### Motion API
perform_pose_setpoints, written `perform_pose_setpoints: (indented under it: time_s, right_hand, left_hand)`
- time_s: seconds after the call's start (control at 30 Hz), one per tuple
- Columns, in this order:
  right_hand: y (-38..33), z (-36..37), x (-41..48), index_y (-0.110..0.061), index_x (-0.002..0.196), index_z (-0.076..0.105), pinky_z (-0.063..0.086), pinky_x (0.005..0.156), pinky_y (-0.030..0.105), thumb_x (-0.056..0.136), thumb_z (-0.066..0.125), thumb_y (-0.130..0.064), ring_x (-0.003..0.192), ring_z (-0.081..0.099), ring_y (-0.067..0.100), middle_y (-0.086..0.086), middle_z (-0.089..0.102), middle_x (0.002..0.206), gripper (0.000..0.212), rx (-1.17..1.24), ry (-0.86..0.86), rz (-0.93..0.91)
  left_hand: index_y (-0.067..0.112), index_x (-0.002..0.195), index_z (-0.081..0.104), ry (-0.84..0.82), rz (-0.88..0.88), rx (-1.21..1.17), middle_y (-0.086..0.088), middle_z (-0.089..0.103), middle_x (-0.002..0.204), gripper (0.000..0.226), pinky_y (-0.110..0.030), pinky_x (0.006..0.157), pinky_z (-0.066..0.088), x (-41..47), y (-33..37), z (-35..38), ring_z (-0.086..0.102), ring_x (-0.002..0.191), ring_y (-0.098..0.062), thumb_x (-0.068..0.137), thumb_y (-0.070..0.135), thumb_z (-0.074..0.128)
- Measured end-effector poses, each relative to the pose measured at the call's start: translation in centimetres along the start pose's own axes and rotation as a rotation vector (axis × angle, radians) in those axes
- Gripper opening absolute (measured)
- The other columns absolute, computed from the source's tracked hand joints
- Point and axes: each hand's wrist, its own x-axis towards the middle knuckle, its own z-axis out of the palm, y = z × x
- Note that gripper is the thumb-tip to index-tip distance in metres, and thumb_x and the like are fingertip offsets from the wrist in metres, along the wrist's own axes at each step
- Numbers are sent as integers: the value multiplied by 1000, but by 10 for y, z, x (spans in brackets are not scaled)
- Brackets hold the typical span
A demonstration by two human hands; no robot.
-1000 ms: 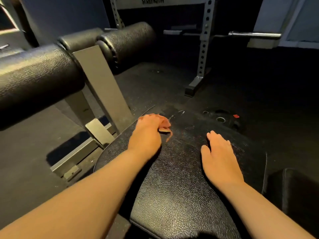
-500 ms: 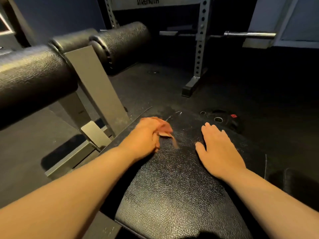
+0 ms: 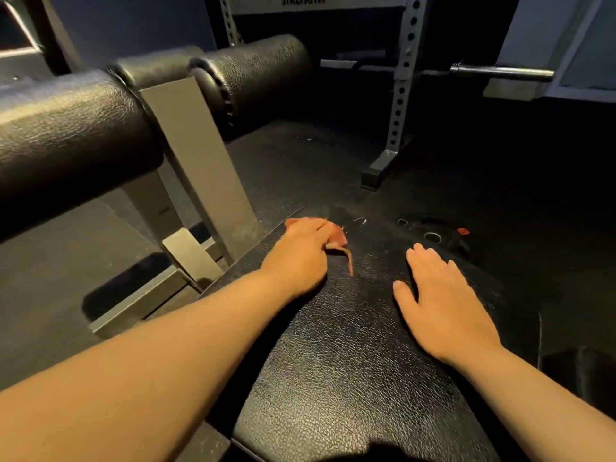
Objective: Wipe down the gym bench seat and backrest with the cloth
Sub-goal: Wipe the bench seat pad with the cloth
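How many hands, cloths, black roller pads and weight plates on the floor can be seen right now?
left hand and right hand: 2 hands
cloth: 1
roller pads: 3
weight plate: 1
Total: 7

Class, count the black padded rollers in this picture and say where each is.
3. The near roller at the left edge; a second roller behind it, left of the grey upright; a third roller just right of that upright. Others may be hidden off-frame.
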Motion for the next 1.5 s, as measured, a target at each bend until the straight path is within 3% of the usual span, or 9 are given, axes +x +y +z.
perform_pose_setpoints:
  time_s: [0.13,0.3,0.43,0.53,0.63,0.87,1.13,1.37,1.5]
  right_hand:
    - [1,3,1,-24,158,21,8,126,36,100,32,-52,155,9,14,-8,15,167,66,11,2,5]
    - [1,2,-1,-23,159,19,5,127,35,100,30,-52,155,8,13,-6,14,167,66,-11,-4,-11]
    - [-1,0,1,-23,159,21,3,125,33,102,33,-50,154,9,14,-6,15,167,65,-9,5,-8]
    - [-1,-1,-1,-24,159,20,4,126,35,101,32,-52,155,8,14,-6,13,167,66,4,-7,4]
    - [-2,-2,-4,-24,159,19,3,126,33,102,31,-51,155,7,13,-7,12,167,65,10,-2,7]
    - [-4,-5,-2,-24,160,17,2,123,32,103,32,-52,155,5,14,-8,10,168,65,-5,-17,19]
    - [0,1,0,-25,160,16,-2,124,30,102,29,-53,155,2,12,-9,8,168,65,-9,1,11]
    - [-2,-2,-1,-27,159,18,0,124,31,102,31,-51,154,4,11,-9,11,167,62,23,-6,14]
    - [2,1,0,-25,159,18,1,126,32,102,31,-51,154,5,9,-8,12,167,64,16,13,-4]
  left_hand:
    - [24,93,72,101,-247,166,-1,65,96,25,-41,88,48,19,34,8,58,96,-27,81,13,53]
    - [36,112,57,-106,111,-34,7,56,124,34,-36,101,44,-20,38,13,49,117,-16,88,19,40]
    - [50,83,48,-122,-14,-72,9,54,103,34,-42,91,49,4,25,1,51,101,-17,90,18,39]
    - [43,89,58,-70,-54,-27,9,59,107,29,-42,89,51,10,33,5,55,104,-21,87,19,41]
    - [47,79,45,-87,30,12,14,55,103,24,-41,85,51,-19,23,5,53,98,-18,88,26,37]
    - [44,104,60,-99,-36,1,9,60,116,32,-43,93,50,17,24,8,54,113,-23,93,23,39]
    - [46,94,49,-75,93,-14,18,52,101,26,-37,85,48,-25,15,-2,48,100,-13,88,26,33]
    - [26,106,66,-5,-112,42,2,62,114,27,-37,88,48,46,32,19,56,111,-23,95,17,43]
    - [34,96,54,-50,174,-72,12,57,110,16,-31,93,44,-14,41,14,51,107,-12,91,22,43]
